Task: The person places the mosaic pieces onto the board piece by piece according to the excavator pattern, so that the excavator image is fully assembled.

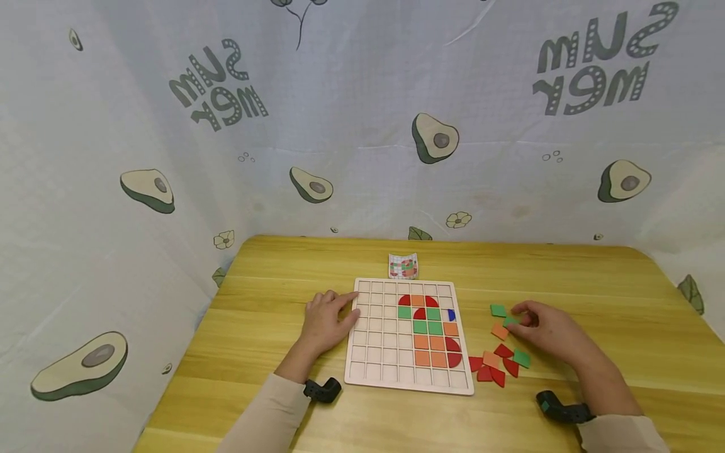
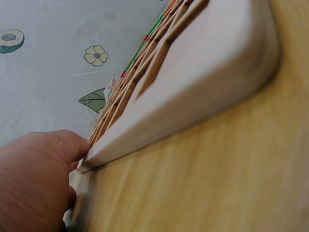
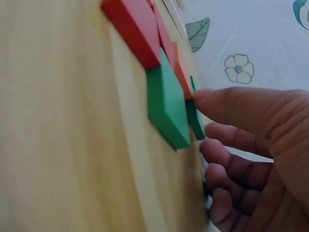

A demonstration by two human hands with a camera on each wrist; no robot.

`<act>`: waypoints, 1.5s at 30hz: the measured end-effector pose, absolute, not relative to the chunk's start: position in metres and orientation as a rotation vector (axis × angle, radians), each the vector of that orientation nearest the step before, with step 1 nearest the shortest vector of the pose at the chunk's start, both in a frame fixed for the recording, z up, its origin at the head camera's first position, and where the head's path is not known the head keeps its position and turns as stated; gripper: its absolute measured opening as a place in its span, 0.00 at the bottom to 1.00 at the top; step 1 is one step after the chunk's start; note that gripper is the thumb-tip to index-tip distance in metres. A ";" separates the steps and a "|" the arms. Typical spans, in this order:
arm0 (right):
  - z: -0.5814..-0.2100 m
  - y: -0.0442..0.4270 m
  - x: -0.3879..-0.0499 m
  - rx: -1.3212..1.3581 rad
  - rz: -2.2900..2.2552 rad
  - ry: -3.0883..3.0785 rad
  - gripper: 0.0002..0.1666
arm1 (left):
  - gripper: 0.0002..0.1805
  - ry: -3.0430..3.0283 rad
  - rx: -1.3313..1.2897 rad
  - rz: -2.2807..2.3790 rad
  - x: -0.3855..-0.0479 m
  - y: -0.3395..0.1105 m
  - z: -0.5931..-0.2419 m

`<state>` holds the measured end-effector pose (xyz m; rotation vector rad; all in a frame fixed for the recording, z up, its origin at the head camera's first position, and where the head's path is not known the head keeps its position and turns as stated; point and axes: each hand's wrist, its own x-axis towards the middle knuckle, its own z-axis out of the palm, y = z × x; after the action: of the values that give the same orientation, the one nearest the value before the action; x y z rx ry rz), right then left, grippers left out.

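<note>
A pale wooden grid board (image 1: 374, 374) holds red, orange, green and blue pieces in its right-hand cells. My left hand (image 1: 324, 322) rests at the board's left edge, thumb and forefinger touching the rim; in the left wrist view the thumb of that hand (image 2: 36, 179) lies against the board's edge (image 2: 193, 87). Right of the board, my right hand (image 1: 546, 327) has thumb and fingertips at a green square (image 1: 510, 321). The right wrist view shows the right hand (image 3: 260, 145) pinching this dark green piece (image 3: 194, 121), beyond another green piece (image 3: 168, 104).
Behind the board stands a small printed pattern card (image 1: 403, 267). Loose red, orange and green pieces (image 1: 491, 359) lie between the board and my right forearm, some overlapping. A green square (image 1: 498, 310) sits farther back. A patterned curtain (image 1: 362, 207) hangs behind the table.
</note>
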<state>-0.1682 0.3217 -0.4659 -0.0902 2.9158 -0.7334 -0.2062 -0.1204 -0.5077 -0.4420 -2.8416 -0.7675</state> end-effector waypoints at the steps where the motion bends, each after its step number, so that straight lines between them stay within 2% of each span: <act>1: -0.465 0.322 -0.168 -0.090 -0.736 2.911 0.28 | 0.23 -2.840 -0.441 -0.767 -0.206 -0.120 -0.508; 11: -0.463 0.324 -0.169 -0.143 -0.675 2.912 0.18 | 0.23 -2.848 -0.440 -0.777 -0.205 -0.120 -0.507; 16: -0.458 0.311 -0.166 -0.170 -0.652 2.933 0.20 | 0.24 -2.847 -0.442 -0.769 -0.206 -0.120 -0.507; 20: -0.451 0.290 -0.165 -0.217 -0.713 2.892 0.21 | 0.24 -2.845 -0.439 -0.762 -0.206 -0.121 -0.507; 34: -0.447 0.189 -0.175 -0.476 -0.769 2.776 0.13 | 0.24 -2.843 -0.439 -0.767 -0.206 -0.121 -0.509; 39: -0.452 0.166 -0.182 -0.597 -0.745 2.773 0.09 | 0.24 -2.849 -0.436 -0.778 -0.206 -0.120 -0.508; 45: -0.457 0.153 -0.186 -0.606 -0.741 2.809 0.10 | 0.24 -2.844 -0.439 -0.772 -0.207 -0.120 -0.510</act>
<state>-0.1856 0.1525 -0.4573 -0.6061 2.8087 -0.7411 -0.2069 -0.1200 -0.5100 -0.4388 -2.8439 -0.7715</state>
